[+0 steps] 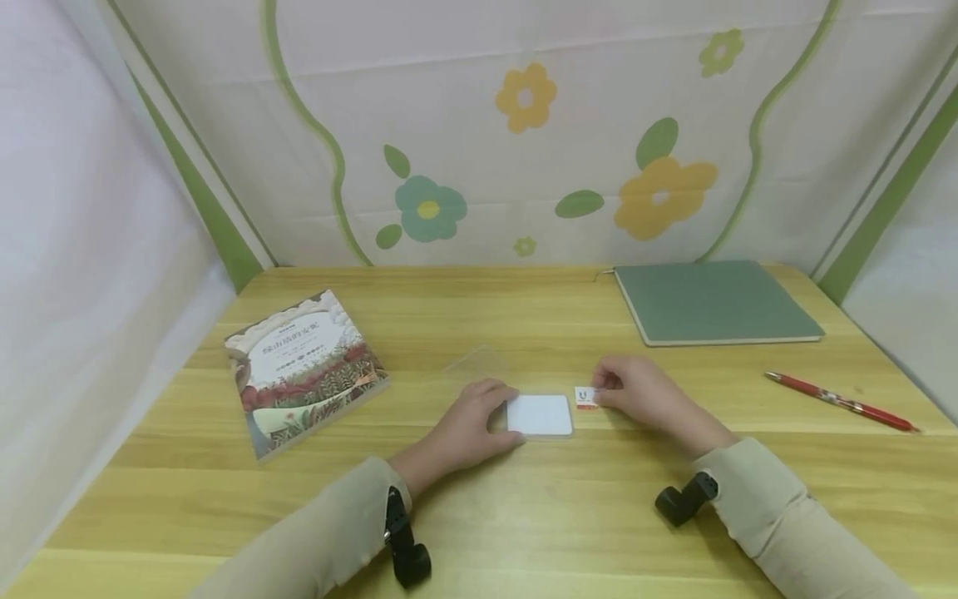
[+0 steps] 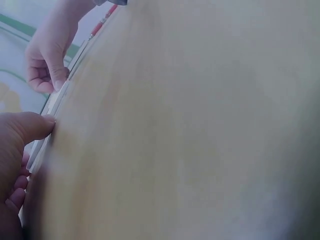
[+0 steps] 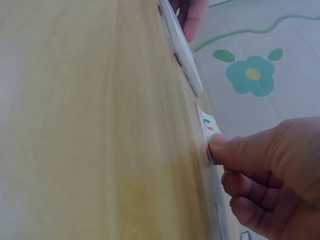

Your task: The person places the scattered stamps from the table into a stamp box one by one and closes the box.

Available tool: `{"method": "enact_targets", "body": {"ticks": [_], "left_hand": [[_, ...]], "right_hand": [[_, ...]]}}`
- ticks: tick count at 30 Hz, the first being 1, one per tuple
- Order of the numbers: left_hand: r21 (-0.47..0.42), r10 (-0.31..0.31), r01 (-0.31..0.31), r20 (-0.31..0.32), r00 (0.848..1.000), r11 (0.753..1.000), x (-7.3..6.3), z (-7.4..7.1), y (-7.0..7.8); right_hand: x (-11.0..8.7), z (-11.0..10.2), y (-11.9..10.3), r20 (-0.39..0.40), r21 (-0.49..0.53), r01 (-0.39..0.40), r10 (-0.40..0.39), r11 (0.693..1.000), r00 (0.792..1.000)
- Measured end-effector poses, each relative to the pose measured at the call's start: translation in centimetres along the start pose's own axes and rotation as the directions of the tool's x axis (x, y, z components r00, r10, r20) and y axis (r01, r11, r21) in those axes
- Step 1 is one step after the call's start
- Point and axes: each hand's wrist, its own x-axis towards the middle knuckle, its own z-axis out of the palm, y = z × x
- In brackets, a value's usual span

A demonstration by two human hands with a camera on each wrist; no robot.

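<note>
A white rectangular stack of cards or thin case (image 1: 539, 414) lies flat near the middle of the table. My left hand (image 1: 470, 423) holds it by its left end, thumb at the near edge and fingers at the far edge. Just right of it, my right hand (image 1: 636, 389) pinches a small white card (image 1: 585, 398) with a letter U and an orange-red strip. In the right wrist view the thumb presses on this card (image 3: 207, 122), a short gap from the white stack (image 3: 184, 52). Its covered end is hidden by the fingers.
Behind my left hand lies a clear plastic lid or sheet (image 1: 479, 363). An illustrated book (image 1: 305, 370) is at the left, a green notebook (image 1: 714, 301) at the back right, and a red pen (image 1: 841, 402) at the right. A flowered curtain (image 1: 479, 125) hangs behind the table.
</note>
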Motion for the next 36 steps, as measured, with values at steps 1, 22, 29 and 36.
{"method": "enact_targets", "body": {"ticks": [1,22,29,36], "left_hand": [[-0.004,-0.004,0.004,0.000,1.000,1.000,0.0,0.0,0.0],[0.019,0.002,-0.002,-0.012,1.000,1.000,-0.3,0.3,0.0],[0.002,-0.009,0.009,-0.014,1.000,1.000,-0.4,0.2,0.1],[-0.018,-0.023,0.023,-0.021,1.000,1.000,-0.5,0.3,0.2]], "right_hand": [[0.0,0.0,0.0,0.001,0.013,-0.005,0.005,1.000,1.000],[0.0,-0.5,-1.2,0.177,0.506,-0.241,0.174,0.828,0.969],[0.4,0.7,-1.7,0.274,0.620,-0.291,0.146,0.729,0.951],[0.7,1.8,-2.6,0.289,0.624,-0.301,0.145,0.721,0.946]]}}
